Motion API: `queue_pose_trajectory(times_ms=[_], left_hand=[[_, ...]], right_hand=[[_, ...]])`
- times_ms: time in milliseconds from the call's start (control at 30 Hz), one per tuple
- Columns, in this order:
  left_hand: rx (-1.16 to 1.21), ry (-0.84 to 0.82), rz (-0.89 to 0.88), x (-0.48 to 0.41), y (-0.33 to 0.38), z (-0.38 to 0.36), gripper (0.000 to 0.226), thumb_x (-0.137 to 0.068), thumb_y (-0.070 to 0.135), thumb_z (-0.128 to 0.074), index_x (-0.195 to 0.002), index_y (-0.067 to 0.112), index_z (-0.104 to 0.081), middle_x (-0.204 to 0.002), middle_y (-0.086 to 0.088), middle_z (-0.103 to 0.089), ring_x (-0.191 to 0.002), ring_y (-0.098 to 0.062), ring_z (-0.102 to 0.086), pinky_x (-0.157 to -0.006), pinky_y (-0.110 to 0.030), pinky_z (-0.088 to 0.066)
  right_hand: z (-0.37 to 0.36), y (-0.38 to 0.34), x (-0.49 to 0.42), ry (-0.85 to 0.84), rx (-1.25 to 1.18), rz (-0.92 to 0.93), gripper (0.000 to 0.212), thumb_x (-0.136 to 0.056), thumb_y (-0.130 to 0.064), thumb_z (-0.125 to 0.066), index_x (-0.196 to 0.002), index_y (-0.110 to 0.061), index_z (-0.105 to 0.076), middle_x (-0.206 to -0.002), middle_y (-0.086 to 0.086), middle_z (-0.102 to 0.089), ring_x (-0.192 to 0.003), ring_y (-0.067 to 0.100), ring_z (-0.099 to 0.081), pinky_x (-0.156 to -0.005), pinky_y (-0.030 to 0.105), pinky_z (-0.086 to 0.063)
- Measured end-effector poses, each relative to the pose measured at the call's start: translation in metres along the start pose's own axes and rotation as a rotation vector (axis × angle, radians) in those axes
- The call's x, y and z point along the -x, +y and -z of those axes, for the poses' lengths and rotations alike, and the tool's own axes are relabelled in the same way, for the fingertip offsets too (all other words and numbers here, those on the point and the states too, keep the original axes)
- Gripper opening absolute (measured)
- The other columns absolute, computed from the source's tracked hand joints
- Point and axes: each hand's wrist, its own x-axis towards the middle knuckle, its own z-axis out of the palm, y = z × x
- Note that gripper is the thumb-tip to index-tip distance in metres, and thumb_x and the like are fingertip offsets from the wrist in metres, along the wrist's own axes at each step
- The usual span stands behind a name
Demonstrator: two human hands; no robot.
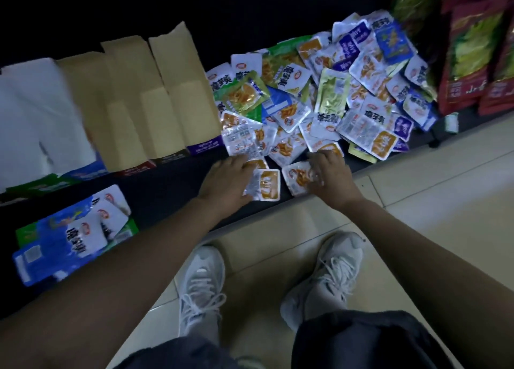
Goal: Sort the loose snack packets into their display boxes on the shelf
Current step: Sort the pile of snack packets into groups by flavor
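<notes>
Shelf: a low dark shelf (167, 185) carries everything; the person stands at its front edge.
Display boxes: an open row of display boxes (155, 98) stands along the left half of the shelf, towards the back. Only bare cardboard insides show; no packets are visible in them.
Blue display box: a separate blue display box (50, 246) lies at the front left corner with several white packets in it. This is the only sorted stock that can be seen.
Loose pile: the loose packet pile (333, 90) covers the right half of the shelf from back to front edge, with mixed white, orange, green, blue and purple packs overlapping.
Left hand: the left hand (230, 179) grips a small stack of packets (265, 186) at the front edge, at the near-left fringe of the pile.
Right hand: the right hand (331, 174) rests bent fingers on an orange-and-white packet (296, 179) at the front edge. Whether it is pinched cannot be told.
Adjacent stock: large red bags (472, 48) stand at the right end.
Progress estimate: early stage. Most packets remain unsorted, and gathering by type appears to be under way.
</notes>
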Motion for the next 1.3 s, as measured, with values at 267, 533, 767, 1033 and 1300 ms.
queue_pose_trajectory(times_ms=[267, 533, 767, 1033, 1300], left_hand=[[0.24, 0.244, 0.277, -0.011, 0.017, -0.027, 0.06, -0.081, 0.036, -0.075, -0.128, 0.009, -0.05, -0.126, -0.016, -0.045, -0.115, -0.033, -0.041, -0.091, -0.042, -0.04], [0.296, 0.258, 0.109, -0.031, 0.04, -0.029, 0.054, -0.081, 0.029, -0.076, -0.13, 0.014, -0.056, -0.145, -0.02, -0.037, -0.133, -0.04, -0.034, -0.099, -0.051, -0.044], [0.217, 0.4, 0.136, -0.046, 0.022, -0.016, 0.05, -0.09, 0.028, -0.057, -0.136, 0.008, -0.05, -0.15, -0.024, -0.032, -0.14, -0.042, -0.027, -0.109, -0.051, -0.032], [0.29, 0.146, 0.091, -0.06, 0.02, -0.007, 0.067, -0.1, 0.034, -0.047, -0.155, 0.013, -0.015, -0.162, -0.007, -0.009, -0.148, -0.026, -0.009, -0.117, -0.038, -0.016], [0.077, 0.268, 0.212, -0.073, 0.015, 0.014, 0.06, -0.096, 0.032, -0.045, -0.148, 0.008, -0.029, -0.159, -0.024, -0.007, -0.148, -0.038, 0.001, -0.119, -0.048, -0.01]], right_hand=[[0.017, 0.016, -0.042, 0.115, 0.041, 0.1, 0.048, -0.071, -0.033, -0.084, -0.109, -0.008, -0.069, -0.11, 0.017, -0.055, -0.108, 0.039, -0.045, -0.085, 0.041, -0.031], [0.018, 0.032, -0.05, 0.215, -0.128, 0.075, 0.059, -0.08, -0.041, -0.052, -0.128, -0.006, -0.056, -0.127, 0.022, -0.053, -0.112, 0.044, -0.049, -0.089, 0.049, -0.044], [0.021, -0.02, -0.098, 0.253, -0.495, -0.055, 0.063, -0.091, -0.029, -0.066, -0.144, -0.011, -0.038, -0.135, 0.016, -0.045, -0.124, 0.031, -0.044, -0.097, 0.039, -0.041], [0.018, -0.01, -0.115, 0.233, -0.433, -0.243, 0.032, -0.085, -0.025, -0.072, -0.111, -0.01, -0.06, -0.098, 0.014, -0.066, -0.087, 0.027, -0.064, -0.067, 0.029, -0.045], [0.04, -0.003, -0.106, 0.563, -0.224, 0.064, 0.052, -0.085, -0.015, -0.059, -0.135, -0.011, -0.049, -0.142, 0.016, -0.044, -0.129, 0.031, -0.041, -0.101, 0.034, -0.033]])
